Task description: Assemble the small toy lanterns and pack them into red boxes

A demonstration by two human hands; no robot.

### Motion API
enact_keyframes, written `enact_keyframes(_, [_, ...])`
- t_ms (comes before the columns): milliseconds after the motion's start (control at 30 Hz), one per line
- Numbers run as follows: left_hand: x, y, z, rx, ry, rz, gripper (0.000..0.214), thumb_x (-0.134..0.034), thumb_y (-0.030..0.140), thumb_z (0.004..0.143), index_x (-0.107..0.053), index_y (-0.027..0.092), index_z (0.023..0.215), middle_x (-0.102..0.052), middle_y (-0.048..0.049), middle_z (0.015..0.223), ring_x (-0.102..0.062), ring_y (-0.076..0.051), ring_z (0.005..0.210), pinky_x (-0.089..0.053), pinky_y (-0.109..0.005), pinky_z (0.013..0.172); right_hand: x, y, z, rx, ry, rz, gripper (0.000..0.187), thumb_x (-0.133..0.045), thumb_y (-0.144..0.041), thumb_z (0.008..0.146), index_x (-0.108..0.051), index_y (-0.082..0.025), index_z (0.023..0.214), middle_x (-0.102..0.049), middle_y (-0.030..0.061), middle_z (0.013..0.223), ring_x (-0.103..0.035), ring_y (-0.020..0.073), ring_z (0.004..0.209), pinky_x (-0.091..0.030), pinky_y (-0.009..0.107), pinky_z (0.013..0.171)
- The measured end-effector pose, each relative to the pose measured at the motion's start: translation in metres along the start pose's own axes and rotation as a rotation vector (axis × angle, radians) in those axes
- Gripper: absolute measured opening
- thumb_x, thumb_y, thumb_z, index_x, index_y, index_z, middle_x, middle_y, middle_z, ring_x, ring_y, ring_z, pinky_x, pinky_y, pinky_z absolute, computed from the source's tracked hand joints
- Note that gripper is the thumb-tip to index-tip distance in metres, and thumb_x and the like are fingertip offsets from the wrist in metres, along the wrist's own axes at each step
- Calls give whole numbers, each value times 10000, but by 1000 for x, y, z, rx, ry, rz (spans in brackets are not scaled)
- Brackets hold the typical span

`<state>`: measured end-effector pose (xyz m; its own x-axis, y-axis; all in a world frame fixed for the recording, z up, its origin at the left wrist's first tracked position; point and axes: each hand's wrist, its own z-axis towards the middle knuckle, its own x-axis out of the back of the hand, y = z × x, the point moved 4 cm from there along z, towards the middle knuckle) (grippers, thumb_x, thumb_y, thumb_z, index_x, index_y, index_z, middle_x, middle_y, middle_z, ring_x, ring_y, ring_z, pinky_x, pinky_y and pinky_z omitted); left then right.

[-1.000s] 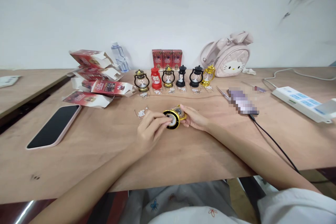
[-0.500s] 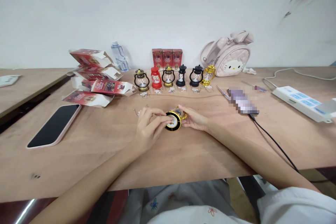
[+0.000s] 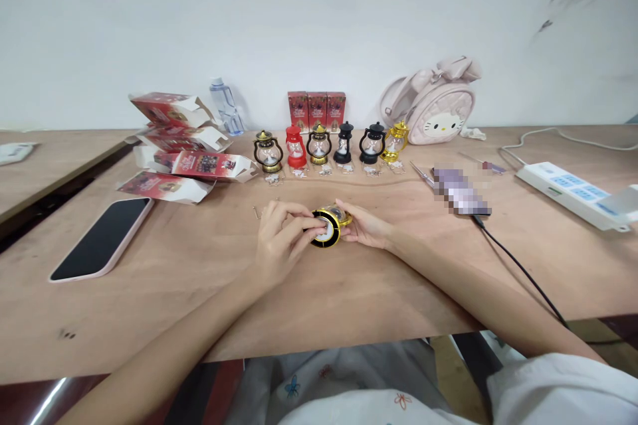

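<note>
A small black-and-gold toy lantern (image 3: 329, 226) lies on its side at the middle of the wooden table (image 3: 199, 292), its round base facing me. My right hand (image 3: 363, 224) grips its gold top end. The fingers of my left hand (image 3: 282, 239) are pinched on the rim of its base. Behind them stands a row of several small lanterns (image 3: 329, 144) in bronze, red, black and gold, each with a small tag lying in front.
A pink-cased phone (image 3: 102, 239) lies at the left. Opened red cartons (image 3: 184, 146) are piled behind it, beside a water bottle (image 3: 226, 106). Three red boxes (image 3: 316, 110) and a pink bag (image 3: 433, 106) stand at the back. A power strip (image 3: 568, 194), a cable and a screwdriver (image 3: 423, 176) lie right.
My left hand has shifted its fingers on the lantern's base, closing over the rim. The lantern and my right hand stayed almost in place.
</note>
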<state>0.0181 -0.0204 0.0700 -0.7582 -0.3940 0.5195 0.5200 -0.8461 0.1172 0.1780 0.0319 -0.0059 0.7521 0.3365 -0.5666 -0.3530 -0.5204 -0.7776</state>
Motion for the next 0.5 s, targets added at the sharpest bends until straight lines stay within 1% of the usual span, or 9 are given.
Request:
enact_keyframes(100, [0, 0, 0, 1, 23, -14, 56, -624, 218, 861, -632, 205, 915, -599, -29, 878, -546, -143, 790, -428, -294, 713, 2, 1, 1, -11, 13, 13, 312, -683, -449, 771, -580, -157, 810, -504, -63, 615, -379, 25, 442, -246, 129, 366])
enact_keyframes(167, [2, -5, 0, 18, 52, -11, 69, -596, 237, 882, -621, 204, 937, -610, -31, 874, -553, -147, 792, -434, -299, 725, 3, 2, 1, -20, 21, 27, 289, -654, -440, 802, -589, -159, 823, -507, -58, 621, -382, 26, 442, -262, 128, 365])
enact_keyframes(233, [7, -17, 1, 71, 83, 15, 76, -565, 244, 901, -614, 199, 938, -622, -34, 867, -563, -155, 811, -438, -303, 739, 4, 2, 1, -27, 30, 51, 265, -630, -429, 826, -594, -166, 829, -508, -55, 624, -387, 29, 441, -279, 127, 366])
enact_keyframes(300, [12, -37, 2, 172, 80, 70, 103, -539, 264, 911, -618, 197, 915, -635, -33, 857, -570, -164, 825, -435, -310, 752, 4, 1, 0, -33, 54, 76, 239, -603, -412, 851, -594, -175, 824, -501, -55, 614, -390, 32, 437, -300, 126, 370])
enact_keyframes(333, [14, -50, 3, 231, 44, 107, 134, -526, 288, 914, -624, 198, 903, -642, -29, 844, -573, -167, 814, -431, -314, 752, 4, 0, 0, -36, 68, 86, 227, -589, -404, 863, -594, -180, 827, -499, -54, 610, -392, 34, 435, -311, 126, 373])
enact_keyframes(400, [15, -76, 2, 391, -103, 162, 182, -510, 324, 910, -642, 198, 903, -662, -37, 867, -583, -189, 848, -418, -327, 763, 3, -1, -2, -42, 90, 94, 210, -566, -390, 881, -601, -184, 853, -507, -50, 612, -397, 36, 435, -324, 125, 375])
enact_keyframes(467, [12, -96, -2, 530, -350, 205, 205, -506, 337, 898, -659, 200, 908, -680, -45, 898, -596, -206, 851, -409, -328, 746, 2, -1, -3, -42, 100, 92, 207, -556, -385, 888, -605, -184, 876, -514, -48, 615, -397, 35, 431, -326, 124, 372])
enact_keyframes(500, [10, -102, -4, 582, -474, 247, 206, -511, 336, 888, -671, 207, 895, -688, -48, 907, -601, -220, 853, -403, -335, 740, 2, -1, -3, -40, 100, 87, 210, -553, -387, 889, -607, -185, 890, -515, -47, 615, -401, 36, 430, -331, 124, 373])
